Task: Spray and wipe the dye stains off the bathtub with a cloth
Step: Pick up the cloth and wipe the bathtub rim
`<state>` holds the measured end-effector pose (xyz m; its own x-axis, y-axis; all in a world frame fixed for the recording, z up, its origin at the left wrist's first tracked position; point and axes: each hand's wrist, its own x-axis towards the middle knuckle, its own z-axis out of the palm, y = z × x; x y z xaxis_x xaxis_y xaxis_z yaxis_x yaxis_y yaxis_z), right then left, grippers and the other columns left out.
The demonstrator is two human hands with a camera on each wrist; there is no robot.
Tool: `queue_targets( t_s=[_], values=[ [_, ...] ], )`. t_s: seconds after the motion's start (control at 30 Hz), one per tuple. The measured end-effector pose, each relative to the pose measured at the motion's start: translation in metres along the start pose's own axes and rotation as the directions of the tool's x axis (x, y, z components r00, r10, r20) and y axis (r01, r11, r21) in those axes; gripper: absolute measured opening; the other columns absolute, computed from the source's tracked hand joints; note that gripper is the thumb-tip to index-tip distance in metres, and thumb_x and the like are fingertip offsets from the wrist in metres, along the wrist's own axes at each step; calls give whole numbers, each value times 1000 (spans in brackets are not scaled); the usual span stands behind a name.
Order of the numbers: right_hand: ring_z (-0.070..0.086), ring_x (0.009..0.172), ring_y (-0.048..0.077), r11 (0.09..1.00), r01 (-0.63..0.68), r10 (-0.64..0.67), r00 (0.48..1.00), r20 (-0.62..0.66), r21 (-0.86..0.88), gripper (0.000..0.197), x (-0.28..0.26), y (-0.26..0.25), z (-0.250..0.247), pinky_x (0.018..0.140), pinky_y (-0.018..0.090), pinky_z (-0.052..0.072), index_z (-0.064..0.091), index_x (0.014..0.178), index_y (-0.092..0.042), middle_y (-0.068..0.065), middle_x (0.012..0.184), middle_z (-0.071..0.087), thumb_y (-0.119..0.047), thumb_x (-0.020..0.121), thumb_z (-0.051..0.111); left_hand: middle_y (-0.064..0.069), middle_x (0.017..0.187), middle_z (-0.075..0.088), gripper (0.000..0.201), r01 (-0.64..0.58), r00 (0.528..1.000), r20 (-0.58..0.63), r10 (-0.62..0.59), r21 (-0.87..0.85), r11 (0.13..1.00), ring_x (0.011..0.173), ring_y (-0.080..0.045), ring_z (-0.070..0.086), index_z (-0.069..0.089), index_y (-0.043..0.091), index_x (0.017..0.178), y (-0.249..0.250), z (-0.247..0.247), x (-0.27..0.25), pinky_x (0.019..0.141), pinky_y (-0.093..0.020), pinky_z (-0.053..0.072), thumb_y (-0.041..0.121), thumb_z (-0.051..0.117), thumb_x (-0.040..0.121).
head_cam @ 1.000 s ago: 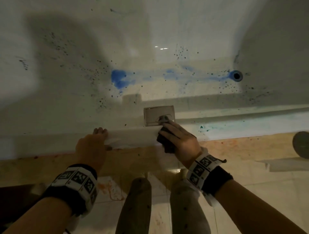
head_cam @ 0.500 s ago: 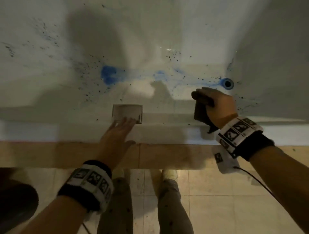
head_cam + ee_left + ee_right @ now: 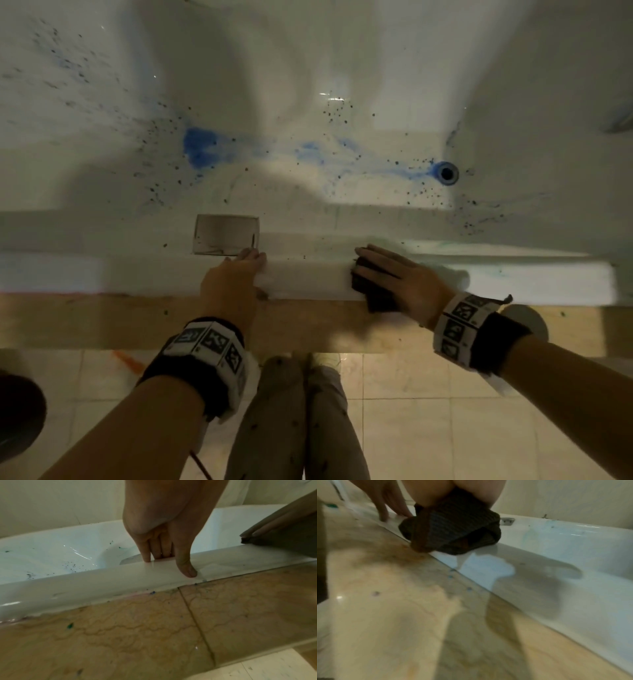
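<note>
The white bathtub [image 3: 308, 279] carries a blue dye patch [image 3: 200, 147] on its floor, a blue streak running to the drain [image 3: 448, 173], and dark specks scattered around. My right hand [image 3: 400, 277] lies flat with straight fingers on a dark cloth [image 3: 375, 296], pressing it onto the near rim. The cloth [image 3: 453, 534] is bunched under the palm and overhangs the rim's outer edge. My left hand [image 3: 236, 277] rests on the rim to the cloth's left. Its fingertips [image 3: 147, 559] touch the rim's inner edge, with the thumb on top. No spray bottle is in view.
A grey rectangular plate [image 3: 226, 234] sits on the tub's inner wall beyond my left hand. A faint green-blue smear [image 3: 496, 274] marks the rim to the right. A beige marble ledge [image 3: 102, 322] borders the tub. My legs [image 3: 291, 411] stand on the tiled floor.
My right hand carried the cloth from the rim by the plate up over the tub near the drain, then down flat onto the rim farther right. The left hand slid right along the rim.
</note>
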<state>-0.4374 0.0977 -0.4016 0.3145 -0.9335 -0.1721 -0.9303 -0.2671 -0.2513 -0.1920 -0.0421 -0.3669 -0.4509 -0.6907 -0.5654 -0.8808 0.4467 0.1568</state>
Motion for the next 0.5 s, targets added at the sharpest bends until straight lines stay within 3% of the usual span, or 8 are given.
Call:
queue_targets(
  t_s=[0.07, 0.1, 0.17, 0.2, 0.23, 0.3, 0.4, 0.5],
  values=[
    [57, 113, 36, 985, -156, 146, 981, -129, -74, 44, -3, 16, -12, 90, 52, 49, 51, 130, -11, 16, 127, 57, -19, 86, 57, 4, 154, 24, 61, -1, 1000, -14, 1, -1, 1000, 135, -17, 35, 29, 25, 145, 0, -1, -1, 108, -28, 30, 27, 57, 91],
    [61, 109, 32, 947, -310, 320, 933, -165, 83, 45, -3, 24, -20, 88, 50, 51, 51, 131, -9, 14, 120, 63, -10, 86, 59, 4, 153, 24, 61, -2, 1000, -24, 2, -4, 1000, 135, -17, 35, 30, 24, 145, -1, -2, 0, 108, -28, 29, 26, 57, 91],
    [66, 100, 22, 722, -566, 647, 757, -96, 397, 44, -4, 39, -35, 90, 39, 51, 52, 132, -10, 10, 109, 69, -10, 88, 59, 4, 153, 25, 60, -12, 1000, -18, 12, 6, 1000, 135, -17, 35, 29, 24, 145, -1, -2, 0, 108, -28, 30, 25, 56, 92],
    [65, 102, 23, 707, -622, 694, 702, -159, 337, 42, -6, 47, -50, 96, 36, 46, 54, 129, -8, 12, 115, 66, -13, 89, 59, 4, 154, 24, 59, -17, 1000, -14, 17, 18, 1000, 135, -17, 35, 29, 24, 145, 0, -2, 1, 108, -28, 31, 25, 55, 92],
    [62, 106, 29, 734, -648, 679, 701, -219, 203, 39, -13, 53, -63, 100, 33, 40, 58, 125, -4, 17, 123, 60, -17, 88, 58, 4, 153, 25, 58, -23, 1000, -17, 24, 35, 999, 135, -17, 36, 29, 25, 145, 0, -3, 2, 107, -28, 32, 25, 55, 93],
    [59, 108, 39, 736, -660, 673, 688, -271, 150, 45, -36, 65, -73, 99, 39, 39, 61, 120, -1, 22, 130, 53, -28, 85, 51, 3, 152, 29, 58, -18, 1000, -18, 19, 48, 999, 134, -17, 38, 32, 24, 144, -2, -3, 2, 106, -28, 33, 25, 56, 92],
    [47, 123, 42, 586, -789, 809, 556, -190, 186, 46, -83, 85, -71, 105, 49, 36, 52, 130, -2, 21, 140, 43, -13, 86, 58, 2, 150, 33, 60, -3, 1000, 2, 3, 32, 999, 133, -16, 39, 34, 24, 143, 0, -4, 1, 106, -29, 33, 27, 60, 89],
    [36, 131, 42, 363, -919, 931, 362, -36, 157, 53, -113, 91, -55, 109, 51, 30, 40, 140, -9, 18, 148, 31, -2, 89, 52, 1, 147, 38, 59, -13, 1000, -2, 13, 38, 999, 130, -18, 43, 38, 23, 142, 0, -7, 2, 104, -29, 36, 30, 61, 88]
  ],
)
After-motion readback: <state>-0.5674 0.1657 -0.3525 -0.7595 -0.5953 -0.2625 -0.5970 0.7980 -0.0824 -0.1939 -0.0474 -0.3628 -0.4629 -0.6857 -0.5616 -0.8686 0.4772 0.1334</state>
